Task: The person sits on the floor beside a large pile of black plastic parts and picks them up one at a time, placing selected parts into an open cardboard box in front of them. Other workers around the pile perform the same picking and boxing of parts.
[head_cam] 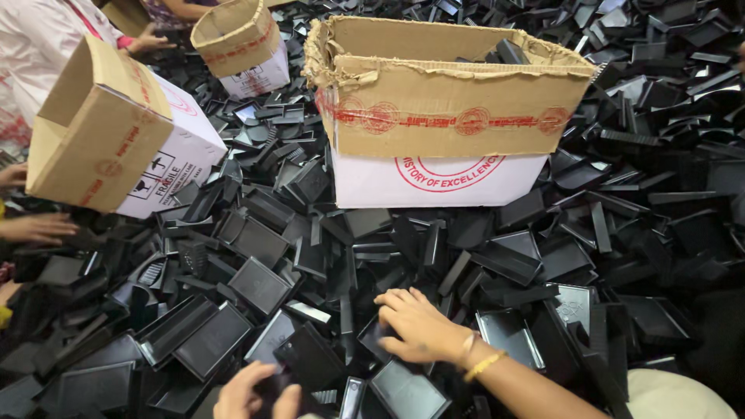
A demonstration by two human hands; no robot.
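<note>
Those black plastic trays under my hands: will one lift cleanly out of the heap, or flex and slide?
The black plastic trays look thin-walled and rigid, so probably light and stiff. Their glossy faces suggest they may slip. They lie interlocked under the right hand, so neighbours will likely shift.

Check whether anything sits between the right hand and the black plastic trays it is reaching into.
Nothing visible does. The right hand already rests palm-down on the pile of black plastic trays, fingers touching the pieces. The left hand holds a black tray at the bottom edge, clear of the right hand.
</note>
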